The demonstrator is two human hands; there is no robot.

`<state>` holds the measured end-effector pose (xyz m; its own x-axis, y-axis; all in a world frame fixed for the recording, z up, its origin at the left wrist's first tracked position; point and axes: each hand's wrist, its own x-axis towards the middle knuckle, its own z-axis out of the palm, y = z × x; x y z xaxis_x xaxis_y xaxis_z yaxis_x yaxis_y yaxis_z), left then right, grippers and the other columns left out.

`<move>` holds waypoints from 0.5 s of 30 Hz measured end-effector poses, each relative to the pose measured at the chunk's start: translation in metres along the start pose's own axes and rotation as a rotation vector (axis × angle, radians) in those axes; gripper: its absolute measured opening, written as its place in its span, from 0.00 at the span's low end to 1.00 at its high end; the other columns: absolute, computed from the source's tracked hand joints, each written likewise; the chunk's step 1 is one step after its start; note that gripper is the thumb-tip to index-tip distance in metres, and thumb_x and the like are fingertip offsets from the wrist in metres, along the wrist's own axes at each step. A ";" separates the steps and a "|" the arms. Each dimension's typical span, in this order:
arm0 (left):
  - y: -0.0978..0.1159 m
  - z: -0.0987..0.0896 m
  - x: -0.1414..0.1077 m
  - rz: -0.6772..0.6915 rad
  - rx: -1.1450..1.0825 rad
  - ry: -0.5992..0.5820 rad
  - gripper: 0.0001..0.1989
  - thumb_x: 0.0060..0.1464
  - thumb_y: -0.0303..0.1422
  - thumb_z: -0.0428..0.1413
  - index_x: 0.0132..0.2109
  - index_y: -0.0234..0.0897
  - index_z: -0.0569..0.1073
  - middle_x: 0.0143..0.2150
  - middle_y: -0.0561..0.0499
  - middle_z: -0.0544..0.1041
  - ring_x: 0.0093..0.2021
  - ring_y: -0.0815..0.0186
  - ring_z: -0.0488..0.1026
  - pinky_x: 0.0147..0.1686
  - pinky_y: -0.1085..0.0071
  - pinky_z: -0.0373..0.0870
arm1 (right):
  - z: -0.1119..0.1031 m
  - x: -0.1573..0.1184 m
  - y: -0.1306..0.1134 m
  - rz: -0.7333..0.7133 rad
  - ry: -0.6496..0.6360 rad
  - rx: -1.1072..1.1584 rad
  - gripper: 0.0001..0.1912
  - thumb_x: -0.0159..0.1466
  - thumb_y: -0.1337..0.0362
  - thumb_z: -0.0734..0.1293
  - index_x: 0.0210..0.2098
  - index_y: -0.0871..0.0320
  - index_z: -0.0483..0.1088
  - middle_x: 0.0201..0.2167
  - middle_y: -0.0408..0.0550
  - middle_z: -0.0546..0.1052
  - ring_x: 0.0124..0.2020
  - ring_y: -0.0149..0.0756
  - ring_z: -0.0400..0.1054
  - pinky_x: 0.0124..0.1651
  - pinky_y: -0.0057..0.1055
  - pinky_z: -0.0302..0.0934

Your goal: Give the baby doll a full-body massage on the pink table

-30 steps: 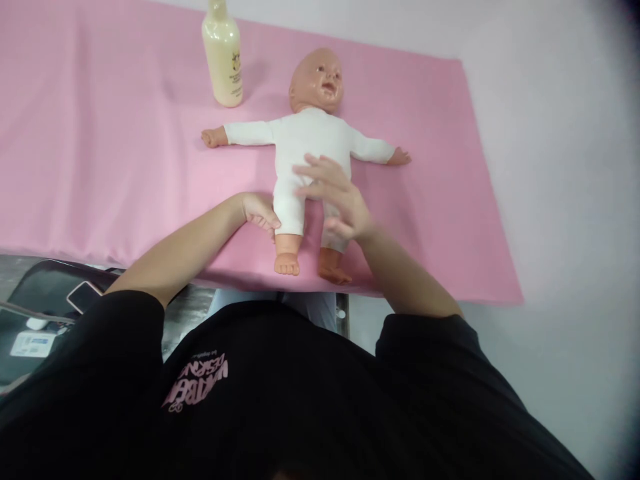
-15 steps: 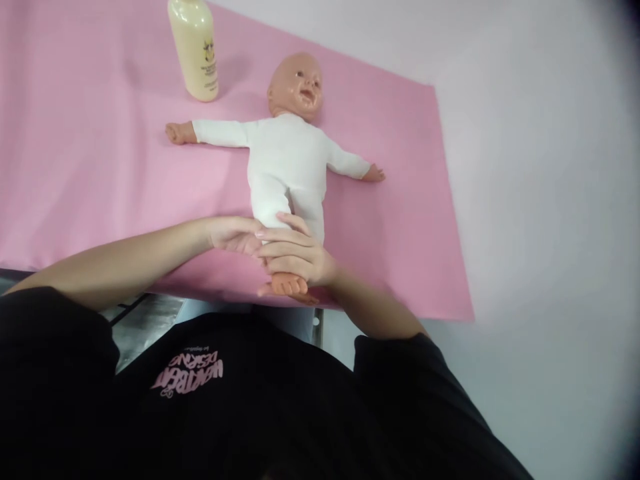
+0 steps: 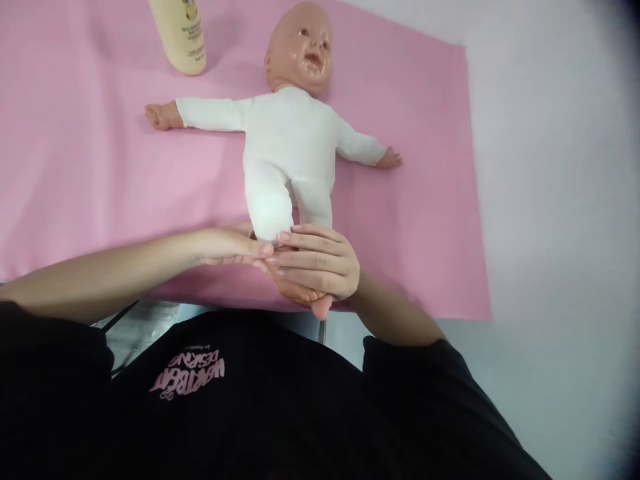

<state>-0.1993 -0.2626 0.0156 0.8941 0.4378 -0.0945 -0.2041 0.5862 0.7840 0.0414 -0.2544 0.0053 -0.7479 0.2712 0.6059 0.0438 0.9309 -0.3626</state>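
A baby doll with a white cloth body lies on its back, arms spread and feet towards me. My left hand grips the lower leg on the left side, its thumb on top near the ankle and its other fingers mostly hidden under the leg. Over the bare foot of that same leg, my right hand is wrapped with its fingers across the top. A fingertip, seemingly its thumb, pokes out below the toes. The doll's other lower leg and foot are hidden behind my right hand.
Under the doll is a pink sheet covering the table, its near edge close to my body. A pale yellow bottle stands at the upper left, cut off by the frame. A whitish surface lies to the right.
My right hand has shifted right and turned across the foot, and the toes have swung right. My left thumb now rests on top of the leg. The view has moved closer to the doll.
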 end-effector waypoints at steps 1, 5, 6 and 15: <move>0.000 -0.001 0.000 -0.012 0.011 -0.004 0.35 0.53 0.49 0.73 0.60 0.35 0.74 0.51 0.41 0.84 0.55 0.54 0.81 0.58 0.58 0.78 | 0.003 -0.001 0.001 -0.007 -0.002 0.016 0.18 0.67 0.39 0.66 0.51 0.33 0.80 0.52 0.29 0.84 0.61 0.39 0.78 0.67 0.41 0.73; 0.003 -0.001 0.000 -0.022 0.068 -0.001 0.39 0.52 0.54 0.71 0.63 0.35 0.73 0.52 0.39 0.83 0.55 0.53 0.80 0.57 0.57 0.78 | 0.011 0.001 0.001 -0.039 0.037 0.067 0.18 0.64 0.43 0.71 0.53 0.31 0.78 0.54 0.30 0.83 0.64 0.42 0.75 0.71 0.47 0.69; 0.004 -0.001 0.000 -0.014 0.081 0.014 0.39 0.53 0.55 0.70 0.62 0.36 0.73 0.50 0.41 0.83 0.53 0.54 0.81 0.56 0.58 0.79 | 0.011 0.003 0.000 -0.062 0.067 0.055 0.18 0.63 0.45 0.73 0.53 0.31 0.77 0.54 0.29 0.83 0.65 0.41 0.74 0.73 0.46 0.68; 0.001 0.000 0.005 0.015 0.076 0.017 0.29 0.60 0.60 0.61 0.50 0.37 0.79 0.32 0.54 0.76 0.38 0.67 0.78 0.56 0.65 0.76 | 0.014 0.000 -0.008 -0.185 0.036 -0.039 0.14 0.64 0.40 0.71 0.37 0.40 0.79 0.48 0.32 0.85 0.58 0.40 0.79 0.72 0.46 0.68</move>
<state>-0.1950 -0.2598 0.0159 0.8842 0.4580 -0.0922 -0.1860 0.5261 0.8298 0.0317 -0.2654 -0.0012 -0.7212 0.1022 0.6851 -0.0662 0.9744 -0.2150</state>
